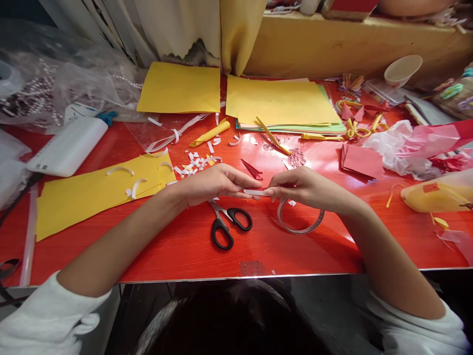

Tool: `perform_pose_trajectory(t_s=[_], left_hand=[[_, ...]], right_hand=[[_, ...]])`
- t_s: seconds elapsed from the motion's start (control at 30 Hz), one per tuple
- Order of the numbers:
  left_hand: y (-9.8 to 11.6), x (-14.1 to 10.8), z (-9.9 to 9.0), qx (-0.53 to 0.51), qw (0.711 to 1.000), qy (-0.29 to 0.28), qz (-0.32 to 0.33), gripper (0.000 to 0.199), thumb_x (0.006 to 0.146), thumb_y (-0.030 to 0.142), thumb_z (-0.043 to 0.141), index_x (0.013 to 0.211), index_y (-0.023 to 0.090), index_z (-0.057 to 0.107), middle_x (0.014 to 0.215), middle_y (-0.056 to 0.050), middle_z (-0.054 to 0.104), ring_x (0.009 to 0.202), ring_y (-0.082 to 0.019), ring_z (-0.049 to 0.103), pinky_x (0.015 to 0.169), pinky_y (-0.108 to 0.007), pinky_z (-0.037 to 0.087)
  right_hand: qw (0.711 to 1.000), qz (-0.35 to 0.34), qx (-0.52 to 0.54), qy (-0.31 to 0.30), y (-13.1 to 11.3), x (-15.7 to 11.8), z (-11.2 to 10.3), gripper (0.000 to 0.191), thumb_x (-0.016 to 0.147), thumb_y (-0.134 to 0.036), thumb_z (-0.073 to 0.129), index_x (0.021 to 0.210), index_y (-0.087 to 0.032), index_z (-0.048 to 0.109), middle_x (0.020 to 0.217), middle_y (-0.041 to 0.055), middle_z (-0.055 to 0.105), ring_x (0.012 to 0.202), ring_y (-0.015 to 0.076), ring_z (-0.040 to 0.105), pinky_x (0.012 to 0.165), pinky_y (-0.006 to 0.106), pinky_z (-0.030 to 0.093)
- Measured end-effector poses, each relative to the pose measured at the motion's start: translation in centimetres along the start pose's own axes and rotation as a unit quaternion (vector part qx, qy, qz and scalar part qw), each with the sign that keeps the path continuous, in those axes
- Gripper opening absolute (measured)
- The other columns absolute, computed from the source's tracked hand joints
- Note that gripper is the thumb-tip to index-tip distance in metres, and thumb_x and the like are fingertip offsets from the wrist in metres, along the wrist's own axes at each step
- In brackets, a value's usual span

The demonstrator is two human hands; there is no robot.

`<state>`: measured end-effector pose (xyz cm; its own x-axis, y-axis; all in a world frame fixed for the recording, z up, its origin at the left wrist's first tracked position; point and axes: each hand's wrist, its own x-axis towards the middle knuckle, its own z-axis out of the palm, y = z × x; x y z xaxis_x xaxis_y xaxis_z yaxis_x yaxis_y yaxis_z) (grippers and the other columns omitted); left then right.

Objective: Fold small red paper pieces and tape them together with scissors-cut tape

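My left hand (216,185) reaches in from the left with its fingers stretched towards the right, and the end of a short white tape strip (254,192) lies between its thumb and fingers. Thumb and forefinger of my right hand (308,190) pinch the strip's other end. Below my right hand is a thin roll of tape (301,230), standing on edge with print inside its core; whether the hand also holds it I cannot tell. Black-handled scissors (227,224) lie beneath my left hand, blades partly hidden. A folded dark red paper piece (252,169) lies just beyond my fingers.
Yellow sheets (179,88) and a stack of coloured paper (281,101) lie at the back of the red table (166,259). White paper scraps (192,165) are scattered beyond my left hand. Yellow strips (92,190) and a white device (74,145) lie left. Pink squares (362,161) lie right.
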<state>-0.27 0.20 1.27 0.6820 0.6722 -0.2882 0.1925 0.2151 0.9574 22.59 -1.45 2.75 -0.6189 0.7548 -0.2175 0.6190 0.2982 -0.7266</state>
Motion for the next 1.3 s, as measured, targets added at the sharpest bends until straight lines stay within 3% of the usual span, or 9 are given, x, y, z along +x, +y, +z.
perform_pose_trajectory(t_s=[0.23,0.47,0.6,0.83,1.3], left_hand=[[-0.04,0.14,-0.01,-0.059,0.998,-0.009,-0.026,0.039,0.067,-0.002,0.057,0.098,0.016,0.073,0.109,-0.008,0.07,0.105,-0.019,0.064,0.101,-0.033,0.045],[-0.06,0.07,0.5,-0.165,0.984,-0.02,-0.062,0.037,0.066,-0.004,0.055,0.094,0.013,0.073,0.103,-0.008,0.072,0.099,-0.019,0.067,0.095,-0.033,0.05],[0.06,0.07,0.56,-0.153,0.986,-0.002,-0.071,0.038,0.064,-0.005,0.056,0.094,0.012,0.073,0.101,-0.008,0.072,0.097,-0.017,0.067,0.096,-0.03,0.048],[-0.36,0.3,0.14,-0.094,0.994,0.01,-0.052,0.041,0.063,-0.005,0.054,0.093,0.016,0.074,0.097,-0.005,0.074,0.089,-0.012,0.068,0.085,-0.019,0.048],[-0.8,0.42,0.0,-0.139,0.989,-0.023,-0.047,0.041,0.065,-0.004,0.055,0.097,0.014,0.073,0.106,-0.008,0.071,0.103,-0.019,0.065,0.102,-0.034,0.043]], right_hand=[[1.0,0.014,0.007,0.0,-0.05,-0.06,-0.01,0.038,0.086,-0.051,0.052,0.074,-0.016,0.063,0.061,-0.0006,0.052,0.057,0.0098,0.043,0.051,0.025,0.027],[1.0,0.009,0.016,-0.002,-0.29,-0.05,0.07,0.038,0.085,-0.051,0.052,0.074,-0.016,0.063,0.059,-0.0016,0.048,0.055,0.009,0.039,0.05,0.025,0.027],[1.0,0.01,0.028,-0.006,-0.16,-0.02,0.08,0.038,0.085,-0.051,0.052,0.074,-0.016,0.063,0.059,-0.0017,0.047,0.056,0.0089,0.037,0.05,0.025,0.026],[0.999,0.014,0.035,-0.011,-0.13,0.06,0.08,0.037,0.085,-0.05,0.052,0.074,-0.016,0.064,0.059,-0.0018,0.046,0.056,0.0089,0.037,0.051,0.024,0.028],[1.0,0.025,-0.006,0.003,-0.03,0.12,0.23,0.039,0.086,-0.051,0.05,0.074,-0.017,0.063,0.059,-0.0016,0.048,0.054,0.0093,0.036,0.05,0.026,0.026]])
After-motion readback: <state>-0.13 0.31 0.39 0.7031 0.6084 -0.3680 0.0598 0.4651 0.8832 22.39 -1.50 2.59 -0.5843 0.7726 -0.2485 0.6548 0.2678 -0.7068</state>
